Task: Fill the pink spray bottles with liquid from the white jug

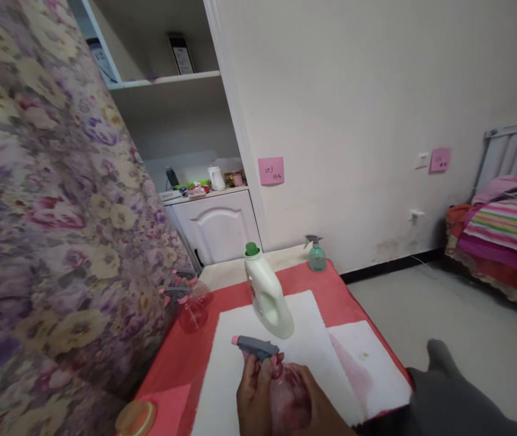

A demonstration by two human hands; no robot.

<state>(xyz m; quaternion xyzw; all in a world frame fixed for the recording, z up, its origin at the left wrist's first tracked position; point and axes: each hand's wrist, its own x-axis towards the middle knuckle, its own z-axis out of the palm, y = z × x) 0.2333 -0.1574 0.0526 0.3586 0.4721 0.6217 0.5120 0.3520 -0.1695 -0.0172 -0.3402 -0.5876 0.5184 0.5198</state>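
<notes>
A clear pink spray bottle with a grey trigger head and pink nozzle is between my two hands, low in the view over the white sheet. At its neck, just under the trigger head, the fingers of my left hand are closed. My right hand wraps the bottle's body from the right side. Beyond them a pale green jug with a green cap stands on the white sheet. The lower part of the spray bottle is partly hidden by my hands.
Pink spray bottles stand at the table's left by the floral curtain. A green spray bottle is at the far right corner. A round gold-rimmed lid or jar sits front left. A stained paper lies on the right.
</notes>
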